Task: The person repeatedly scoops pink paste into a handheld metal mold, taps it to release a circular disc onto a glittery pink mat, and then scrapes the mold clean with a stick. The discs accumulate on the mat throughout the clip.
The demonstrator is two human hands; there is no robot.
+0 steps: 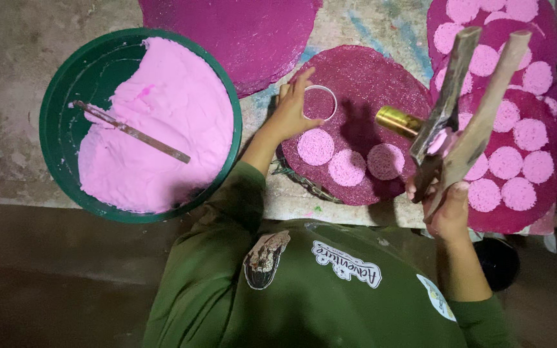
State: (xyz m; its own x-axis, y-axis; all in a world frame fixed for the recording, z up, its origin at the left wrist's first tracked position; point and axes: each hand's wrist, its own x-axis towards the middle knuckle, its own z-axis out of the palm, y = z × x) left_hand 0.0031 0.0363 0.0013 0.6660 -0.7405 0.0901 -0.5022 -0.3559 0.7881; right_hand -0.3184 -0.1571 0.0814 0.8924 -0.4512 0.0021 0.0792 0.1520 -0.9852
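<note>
A: Head view, looking straight down. Left hand [291,109] pinches a thin white ring mould [320,102] at its rim, fingers curled on the near side, index finger up over the top edge. The ring lies flat on a round, dark magenta mat [362,80] with a coarse, grainy weave.

B: Right side?

A: Right hand [447,209] is clenched around 2 worn wooden handles [478,109] that splay in a V. Long axis runs from the hand up and away, toward the top right. A small brass-coloured cylinder [398,120] juts left from the tool, axis roughly level, open end hidden.

B: What's on the mat?

A: 3 pale pink discs [346,167] in a row near its front edge, bumpy surface, ring just above the leftmost. A second mat [536,187] at right carries many more of the same discs, closely spaced.

B: Containers?

A: 1 green round basin [56,122] at left, more than half filled with smooth, thick pink paste [162,129]. A flat, paste-smeared stick [130,131] lies across it, slanting from upper left to lower right.
</note>
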